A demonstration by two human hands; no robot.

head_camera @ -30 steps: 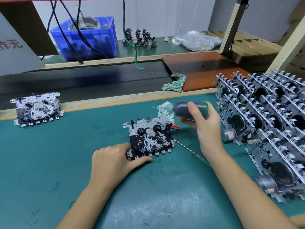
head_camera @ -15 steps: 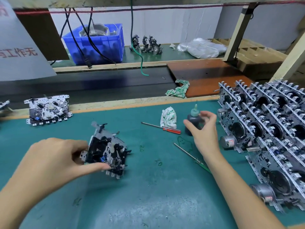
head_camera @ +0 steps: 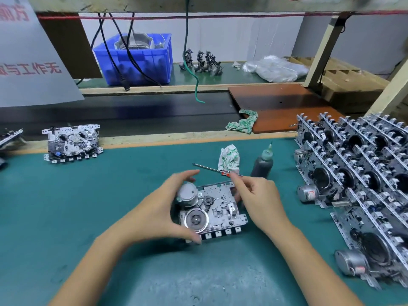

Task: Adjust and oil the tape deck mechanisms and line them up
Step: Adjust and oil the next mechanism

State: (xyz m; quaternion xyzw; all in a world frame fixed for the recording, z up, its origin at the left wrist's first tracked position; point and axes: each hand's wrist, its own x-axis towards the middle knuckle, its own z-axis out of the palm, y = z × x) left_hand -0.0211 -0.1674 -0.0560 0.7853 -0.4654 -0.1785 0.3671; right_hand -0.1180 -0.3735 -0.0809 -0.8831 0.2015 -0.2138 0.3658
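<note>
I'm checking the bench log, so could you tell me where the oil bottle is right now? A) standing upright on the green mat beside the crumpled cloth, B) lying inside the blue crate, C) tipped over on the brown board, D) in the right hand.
A: the oil bottle stands upright on the green mat next to the crumpled cloth, free of both hands.

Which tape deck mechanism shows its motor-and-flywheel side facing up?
The held mechanism, between left hand and right hand; the belt-side mechanism lies other face up.
</note>
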